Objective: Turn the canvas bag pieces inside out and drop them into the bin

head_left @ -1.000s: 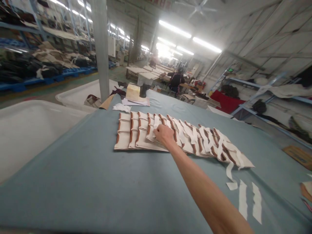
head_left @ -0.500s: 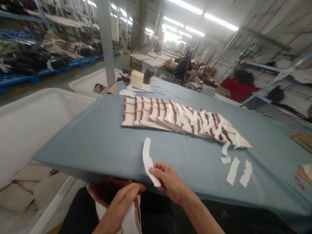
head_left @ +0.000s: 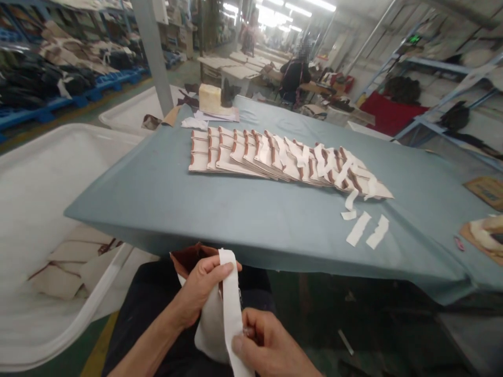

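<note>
The lower part of a long, narrow white fabric strip (head_left: 232,309) is pinched between the thumb and curled fingers of the right hand (head_left: 261,337), apparently so that it is held straight along the side of a cream fabric pouch with brown lining (head_left: 210,327). The strip's upper end is pinned near the pouch's mouth by the left hand (head_left: 204,285), its thumb laid on top, its forearm slanted inward. The pouch is held over the dark-trousered lap (head_left: 131,309), presumably for steadiness. Beyond, on the blue-green covered table (head_left: 157,204), cream, brown-edged fabric pieces (head_left: 239,163) are overlapped, probably so that edges are left exposed.
</note>
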Demonstrator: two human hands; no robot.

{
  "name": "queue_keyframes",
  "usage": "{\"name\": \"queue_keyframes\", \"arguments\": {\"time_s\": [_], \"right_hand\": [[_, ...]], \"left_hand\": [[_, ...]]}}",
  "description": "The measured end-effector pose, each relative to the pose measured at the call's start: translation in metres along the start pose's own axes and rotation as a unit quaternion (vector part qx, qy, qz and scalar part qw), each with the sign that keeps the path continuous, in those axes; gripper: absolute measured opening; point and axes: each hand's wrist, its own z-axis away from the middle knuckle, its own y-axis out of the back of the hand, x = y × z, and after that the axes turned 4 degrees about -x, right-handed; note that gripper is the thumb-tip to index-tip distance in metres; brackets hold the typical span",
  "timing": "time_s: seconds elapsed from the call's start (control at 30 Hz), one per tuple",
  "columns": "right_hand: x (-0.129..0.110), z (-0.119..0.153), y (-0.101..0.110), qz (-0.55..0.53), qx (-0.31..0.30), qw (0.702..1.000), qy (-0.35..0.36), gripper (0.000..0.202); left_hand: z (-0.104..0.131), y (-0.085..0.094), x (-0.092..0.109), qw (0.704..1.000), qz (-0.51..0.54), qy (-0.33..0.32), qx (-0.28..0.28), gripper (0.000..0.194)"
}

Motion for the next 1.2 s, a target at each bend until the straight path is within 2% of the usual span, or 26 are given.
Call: {"name": "queue_keyframes", "arguments": {"time_s": [0.1, 0.17, 0.2, 0.27, 0.33, 0.4, 0.47, 0.53, 0.63, 0.7, 0.8, 0.9, 0.97, 1.07, 1.13, 1.2], "right_hand": [[-0.008, 0.014, 0.003, 0.146, 0.016, 0.989, -0.037, 0.014], [-0.018, 0.024, 0.01, 0.204, 0.046, 0.977, -0.036, 0.011], [-0.024, 0.028, 0.015, 0.21, 0.075, 0.975, -0.015, 0.014], [-0.036, 0.033, 0.023, 0.191, 0.142, 0.969, 0.071, 0.027], [-0.045, 0.031, 0.027, 0.163, 0.165, 0.958, 0.171, 0.036], [-0.05, 0.023, 0.026, 0.12, 0.117, 0.959, 0.23, 0.053], [-0.05, 0.012, 0.022, 0.039, 0.038, 0.967, 0.249, 0.074], [-0.048, 0.003, 0.015, -0.036, -0.005, 0.966, 0.256, 0.087], [-0.048, -0.001, 0.004, -0.009, 0.025, 0.967, 0.252, 0.075], [-0.048, 0.002, 0.0, 0.009, 0.014, 0.969, 0.247, 0.062], [-0.043, 0.007, 0.006, -0.123, -0.033, 0.952, 0.278, 0.055], [-0.03, 0.012, 0.021, -0.231, -0.005, 0.925, 0.302, 0.054], [-0.023, 0.013, 0.028, -0.193, 0.052, 0.932, 0.302, 0.056], [-0.024, 0.012, 0.024, -0.02, 0.135, 0.95, 0.281, 0.056], [-0.033, 0.009, 0.012, 0.051, 0.118, 0.951, 0.282, 0.058], [-0.043, 0.004, -0.003, 0.059, 0.084, 0.945, 0.312, 0.054]], "left_hand": [[0.022, -0.005, 0.009, 0.998, -0.043, -0.034, 0.015, 0.056], [0.037, -0.008, 0.014, 0.995, -0.082, -0.058, 0.01, 0.051], [0.045, -0.009, 0.016, 0.99, -0.114, -0.077, 0.001, 0.048], [0.059, -0.012, 0.018, 0.971, -0.196, -0.131, -0.021, 0.044], [0.069, -0.013, 0.018, 0.944, -0.271, -0.184, -0.033, 0.044], [0.075, -0.014, 0.017, 0.923, -0.316, -0.22, -0.027, 0.042], [0.08, -0.014, 0.016, 0.903, -0.351, -0.249, -0.014, 0.04], [0.083, -0.013, 0.016, 0.88, -0.384, -0.279, -0.001, 0.038], [0.088, -0.013, 0.016, 0.854, -0.414, -0.315, 0.004, 0.036], [0.09, -0.012, 0.017, 0.854, -0.412, -0.316, 0.004, 0.034], [0.093, -0.007, 0.02, 0.87, -0.398, -0.287, 0.043, 0.032], [0.096, 0.001, 0.025, 0.885, -0.378, -0.251, 0.106, 0.03], [0.098, 0.004, 0.026, 0.891, -0.371, -0.239, 0.104, 0.029], [0.101, 0.0, 0.027, 0.881, -0.389, -0.261, 0.06, 0.028], [0.102, -0.007, 0.026, 0.861, -0.414, -0.291, 0.043, 0.028], [0.101, -0.014, 0.025, 0.84, -0.439, -0.317, 0.036, 0.031]]}}
